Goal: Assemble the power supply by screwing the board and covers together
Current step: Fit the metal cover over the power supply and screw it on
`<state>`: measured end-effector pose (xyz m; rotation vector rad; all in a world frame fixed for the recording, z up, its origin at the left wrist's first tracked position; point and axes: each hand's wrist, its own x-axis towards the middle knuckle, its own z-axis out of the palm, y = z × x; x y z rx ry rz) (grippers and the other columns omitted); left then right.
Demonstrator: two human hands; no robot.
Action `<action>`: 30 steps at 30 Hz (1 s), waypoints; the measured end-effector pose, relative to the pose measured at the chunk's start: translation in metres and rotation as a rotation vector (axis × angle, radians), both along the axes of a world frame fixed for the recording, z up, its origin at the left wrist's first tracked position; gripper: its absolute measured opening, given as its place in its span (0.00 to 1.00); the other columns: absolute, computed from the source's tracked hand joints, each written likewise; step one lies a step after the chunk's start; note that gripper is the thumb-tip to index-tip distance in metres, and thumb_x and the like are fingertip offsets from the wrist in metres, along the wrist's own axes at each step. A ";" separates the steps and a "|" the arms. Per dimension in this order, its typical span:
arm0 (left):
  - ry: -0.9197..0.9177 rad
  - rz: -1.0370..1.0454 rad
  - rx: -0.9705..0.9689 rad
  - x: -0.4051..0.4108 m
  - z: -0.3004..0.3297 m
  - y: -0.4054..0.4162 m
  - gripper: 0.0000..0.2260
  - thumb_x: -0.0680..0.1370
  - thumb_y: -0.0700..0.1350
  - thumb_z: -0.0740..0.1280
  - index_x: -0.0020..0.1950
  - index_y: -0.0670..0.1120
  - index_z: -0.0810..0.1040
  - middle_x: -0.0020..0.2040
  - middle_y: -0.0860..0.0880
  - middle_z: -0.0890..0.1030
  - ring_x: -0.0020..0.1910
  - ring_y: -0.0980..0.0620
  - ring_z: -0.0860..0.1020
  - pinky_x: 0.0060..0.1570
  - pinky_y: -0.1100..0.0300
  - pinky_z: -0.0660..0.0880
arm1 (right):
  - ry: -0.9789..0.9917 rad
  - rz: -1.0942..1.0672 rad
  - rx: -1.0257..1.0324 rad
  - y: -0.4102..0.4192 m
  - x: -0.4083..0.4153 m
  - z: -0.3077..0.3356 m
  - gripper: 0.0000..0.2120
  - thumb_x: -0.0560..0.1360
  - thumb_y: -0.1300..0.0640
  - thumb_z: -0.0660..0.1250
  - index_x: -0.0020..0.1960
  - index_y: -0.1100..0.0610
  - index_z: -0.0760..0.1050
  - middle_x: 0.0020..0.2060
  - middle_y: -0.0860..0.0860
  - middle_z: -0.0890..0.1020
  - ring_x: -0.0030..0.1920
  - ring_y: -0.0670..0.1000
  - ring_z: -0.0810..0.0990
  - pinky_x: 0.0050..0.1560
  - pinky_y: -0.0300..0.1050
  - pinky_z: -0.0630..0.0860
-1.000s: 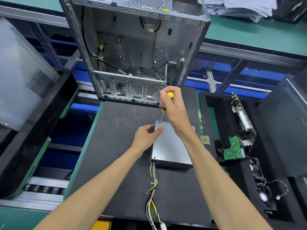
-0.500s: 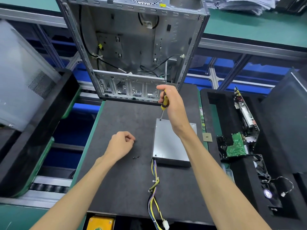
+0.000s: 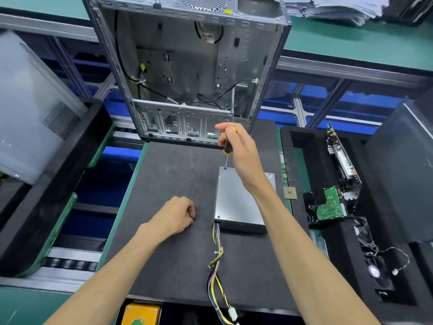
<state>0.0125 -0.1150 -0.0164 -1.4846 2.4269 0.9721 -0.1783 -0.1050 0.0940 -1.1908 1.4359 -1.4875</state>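
We work over a dark foam mat [image 3: 178,179] on a green-edged bench. The power supply [image 3: 239,202], a flat grey metal box, lies on the mat's right half, its wire bundle [image 3: 216,261] trailing toward us off the near edge. Our right hand [image 3: 241,156] grips a yellow/black screwdriver [image 3: 226,146], tip on the box's far-left corner. Our left hand [image 3: 175,215] rests on the mat left of the box, fingers curled, pinching a small dark screw [image 3: 194,218]. An open PC chassis [image 3: 187,66] stands at the mat's far edge. Black foam tray [image 3: 302,141] w/ circuit boards [image 3: 330,205] on the right; green bench & stacked papers [image 3: 328,8] at the back.
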 end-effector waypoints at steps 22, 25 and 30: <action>0.336 0.246 -0.012 0.005 0.003 0.013 0.07 0.72 0.37 0.70 0.36 0.47 0.78 0.32 0.53 0.81 0.28 0.61 0.75 0.32 0.72 0.71 | -0.013 -0.069 -0.077 0.008 0.000 -0.004 0.09 0.84 0.56 0.61 0.53 0.52 0.80 0.42 0.49 0.82 0.46 0.48 0.80 0.47 0.37 0.74; 0.391 0.257 0.031 0.002 0.002 0.017 0.08 0.73 0.37 0.71 0.38 0.48 0.80 0.33 0.53 0.80 0.28 0.62 0.74 0.34 0.73 0.71 | -0.038 -0.091 -0.060 0.004 -0.002 -0.005 0.11 0.83 0.53 0.57 0.52 0.52 0.78 0.38 0.48 0.75 0.42 0.51 0.73 0.44 0.45 0.69; 0.401 0.260 0.059 -0.003 0.002 0.020 0.08 0.76 0.39 0.70 0.40 0.50 0.84 0.32 0.55 0.80 0.28 0.66 0.74 0.34 0.76 0.70 | -0.108 -0.020 0.021 -0.002 -0.006 0.000 0.16 0.80 0.50 0.53 0.57 0.52 0.78 0.37 0.45 0.73 0.42 0.50 0.70 0.44 0.45 0.66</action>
